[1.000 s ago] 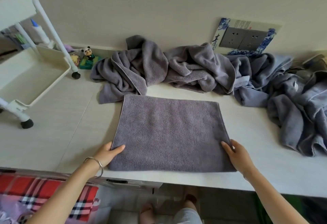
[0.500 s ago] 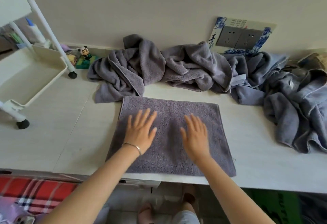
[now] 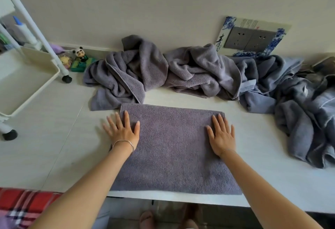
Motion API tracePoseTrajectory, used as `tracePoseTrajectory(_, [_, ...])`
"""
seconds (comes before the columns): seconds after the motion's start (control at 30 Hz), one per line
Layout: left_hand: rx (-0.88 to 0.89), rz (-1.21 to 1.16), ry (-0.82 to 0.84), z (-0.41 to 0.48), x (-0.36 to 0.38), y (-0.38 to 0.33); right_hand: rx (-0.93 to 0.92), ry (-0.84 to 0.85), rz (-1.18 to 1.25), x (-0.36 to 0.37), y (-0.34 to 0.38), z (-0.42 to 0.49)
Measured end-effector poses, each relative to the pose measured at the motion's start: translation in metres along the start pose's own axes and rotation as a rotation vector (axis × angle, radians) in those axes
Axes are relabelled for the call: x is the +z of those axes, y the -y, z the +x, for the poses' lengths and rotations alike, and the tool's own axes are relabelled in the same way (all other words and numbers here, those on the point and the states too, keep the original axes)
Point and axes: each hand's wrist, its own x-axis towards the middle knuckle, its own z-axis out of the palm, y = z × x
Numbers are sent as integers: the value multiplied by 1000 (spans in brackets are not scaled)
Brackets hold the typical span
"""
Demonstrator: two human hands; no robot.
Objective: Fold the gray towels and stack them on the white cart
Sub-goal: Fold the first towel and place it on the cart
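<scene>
Hands (image 3: pixel 123 132) (image 3: pixel 221 136) on towel (image 3: pixel 174 154), "青" plaque (image 3: pixel 223 37) beyond

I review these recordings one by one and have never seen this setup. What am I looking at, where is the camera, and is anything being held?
There is no machine here, only a person's two bare hands. The picture comes from a wide-angle camera worn on the person's head, looking forward and down. On the white table lies a folded gray towel. The left hand and right hand rest flat, fingers straight, at its left and right edges. Neither hand holds anything. Behind the towel is a heap of unfolded gray towels. The white cart stands at the left, and a panda figurine sits by the wall.
</scene>
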Motion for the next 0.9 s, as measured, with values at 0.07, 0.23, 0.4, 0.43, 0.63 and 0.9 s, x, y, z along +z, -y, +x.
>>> tracePoseTrajectory(0.07, [107, -6, -118, -7, -2, -13, -38, -65, 33, -3, 19, -3])
tracePoseTrajectory(0.23, [490, 30, -118, -61, 12, -60, -302, -52, 157, 13, 100, -62])
tracePoseTrajectory(0.4, [516, 77, -64, -100, 40, -25, -301, -60, 62, 37, 71, -112])
tracePoseTrajectory(0.43, [503, 92, -60, -98, 38, -19, -289, -63, 42, 37, 59, -114])
tracePoseTrajectory(0.63, [369, 94, -47, -76, 21, 16, -88, -78, 60, 17, -3, -109])
tracePoseTrajectory(0.9, [209, -80, -20, -58, 9, 19, 386, -24, 802, -24, -21, -62])
